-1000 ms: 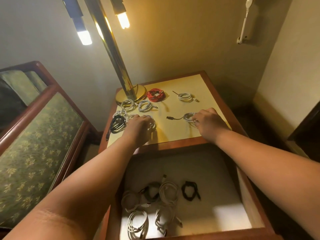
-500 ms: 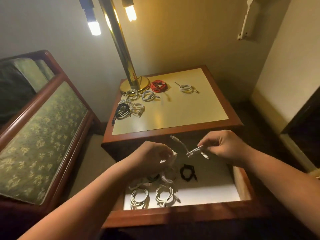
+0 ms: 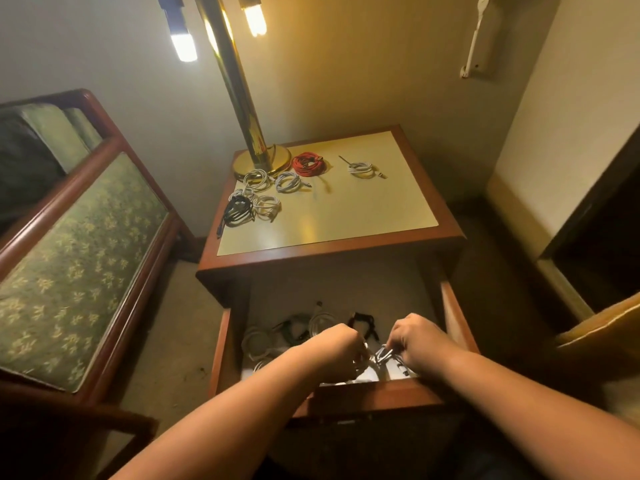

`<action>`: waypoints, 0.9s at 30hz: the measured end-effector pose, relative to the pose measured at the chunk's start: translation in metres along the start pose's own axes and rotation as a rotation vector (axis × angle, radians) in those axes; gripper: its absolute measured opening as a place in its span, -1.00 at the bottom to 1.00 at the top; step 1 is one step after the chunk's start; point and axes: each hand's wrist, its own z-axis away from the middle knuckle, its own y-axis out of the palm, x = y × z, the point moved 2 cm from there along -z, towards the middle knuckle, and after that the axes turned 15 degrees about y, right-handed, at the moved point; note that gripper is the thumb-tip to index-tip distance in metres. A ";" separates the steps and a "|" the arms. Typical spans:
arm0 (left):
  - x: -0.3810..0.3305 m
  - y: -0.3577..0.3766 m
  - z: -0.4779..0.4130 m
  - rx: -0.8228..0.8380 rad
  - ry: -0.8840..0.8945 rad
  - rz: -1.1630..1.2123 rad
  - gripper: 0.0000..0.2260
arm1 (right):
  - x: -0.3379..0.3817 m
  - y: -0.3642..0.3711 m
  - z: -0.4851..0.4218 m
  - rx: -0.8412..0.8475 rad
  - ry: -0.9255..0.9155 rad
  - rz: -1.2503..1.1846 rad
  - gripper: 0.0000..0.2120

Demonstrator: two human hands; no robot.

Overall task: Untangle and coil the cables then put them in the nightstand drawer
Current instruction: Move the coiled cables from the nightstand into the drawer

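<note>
Above the front edge of the open wooden nightstand drawer [image 3: 381, 393], the left hand [image 3: 341, 352] and right hand [image 3: 417, 344] pinch a white cable [image 3: 381, 356] between them, fingers curled tight.

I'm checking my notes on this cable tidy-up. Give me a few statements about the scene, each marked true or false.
1. The left hand and the right hand both grip a white cable over the open drawer. True.
2. The red cable lies in the drawer. False: it lies on the nightstand top, beside the lamp base.
3. A black cable lies at the left of the nightstand top. True.
4. The drawer holds no cables. False: several coils lie in it.
</note>
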 end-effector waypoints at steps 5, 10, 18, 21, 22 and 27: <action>0.011 0.001 0.005 -0.088 -0.050 0.127 -0.69 | 0.004 -0.021 0.004 0.253 0.024 0.119 -0.65; 0.039 -0.040 0.048 -0.509 -0.074 0.122 -0.83 | 0.023 -0.059 -0.012 0.090 -0.089 0.077 -0.69; 0.146 -0.158 0.108 -0.989 -0.378 -0.080 -0.73 | 0.156 -0.116 -0.122 -0.203 -0.292 -0.189 -0.74; 0.180 -0.185 0.098 -0.792 -0.560 -0.125 -0.49 | 0.203 -0.115 -0.167 -0.250 -0.240 -0.181 -0.68; 0.186 -0.193 0.093 -0.723 -0.591 -0.113 -0.43 | 0.215 -0.113 -0.179 -0.250 -0.211 -0.166 -0.66; 0.201 -0.206 0.076 -0.445 -0.620 -0.195 -0.42 | 0.251 -0.092 -0.221 -0.201 -0.123 -0.028 -0.53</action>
